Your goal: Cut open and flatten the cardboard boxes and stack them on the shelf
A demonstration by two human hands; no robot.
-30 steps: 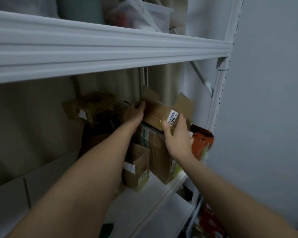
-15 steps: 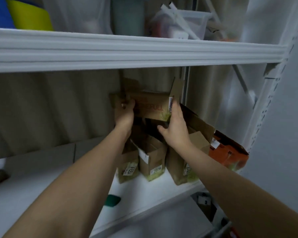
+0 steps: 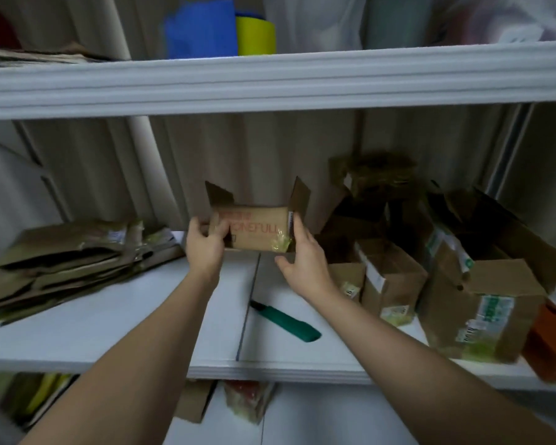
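Note:
A small brown cardboard box [image 3: 257, 231] with red lettering and open top flaps hangs just above the white shelf [image 3: 116, 335], near its middle. My left hand [image 3: 204, 244] grips its left end, thumb and fingers curled round the edge. My right hand [image 3: 304, 256] holds its right end, fingers up along the side and thumb below. A stack of flattened cardboard [image 3: 68, 261] lies at the shelf's left. A green-handled cutter [image 3: 284, 321] lies on the shelf in front of the box, between my forearms.
Several unflattened brown boxes [image 3: 475, 303] stand packed at the shelf's right, with an orange box [image 3: 552, 342] at the far right. The upper shelf beam [image 3: 270, 81] runs across overhead, carrying blue and yellow items. More packages sit on the lower shelf.
Both hands lifted the small box off the pile at the right and carried it left to the middle of the shelf. The view swung left, showing the flattened stack and the cutter.

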